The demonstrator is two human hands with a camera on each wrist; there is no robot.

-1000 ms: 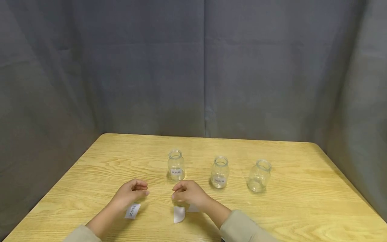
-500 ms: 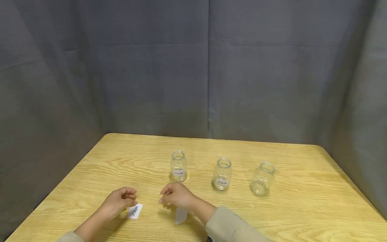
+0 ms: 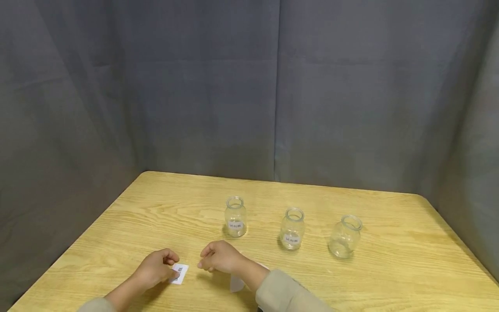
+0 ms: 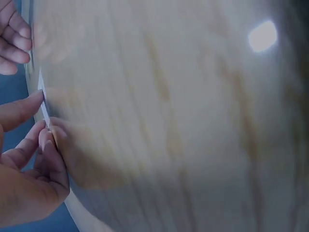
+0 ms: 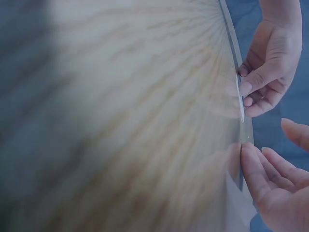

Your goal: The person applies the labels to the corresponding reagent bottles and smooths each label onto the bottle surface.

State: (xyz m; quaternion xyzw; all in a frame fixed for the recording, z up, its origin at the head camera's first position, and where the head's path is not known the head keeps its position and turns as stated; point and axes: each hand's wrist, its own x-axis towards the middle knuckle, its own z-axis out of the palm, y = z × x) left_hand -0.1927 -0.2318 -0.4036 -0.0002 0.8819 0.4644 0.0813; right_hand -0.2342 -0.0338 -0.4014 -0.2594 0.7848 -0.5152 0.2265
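In the head view, a white printed label (image 3: 181, 269) lies on the wooden table, and my left hand (image 3: 156, 271) is at its left edge. The thumb lies over the label and the curled fingers are close to its far edge; the left wrist view shows the label (image 4: 43, 104) as a thin strip between thumb and fingers. My right hand (image 3: 220, 256) hovers just to the right, its fingers loosely bent around nothing. In the right wrist view its thumb stands well away from the fingers (image 5: 256, 174). A blank white paper piece (image 3: 236, 284) lies partly hidden below the right wrist.
Three clear glass jars stand uncapped in a row: the left jar (image 3: 235, 219) and middle jar (image 3: 292, 229) bear printed labels, while no label shows on the right jar (image 3: 345, 238). Another white piece peeks out behind the right wrist. Grey curtains (image 3: 206, 95) surround the table (image 3: 390, 268).
My left hand has come down and back onto the printed label, its thumb now covering part of it. My right hand has shifted left, closer to that label. The view has drifted slightly.
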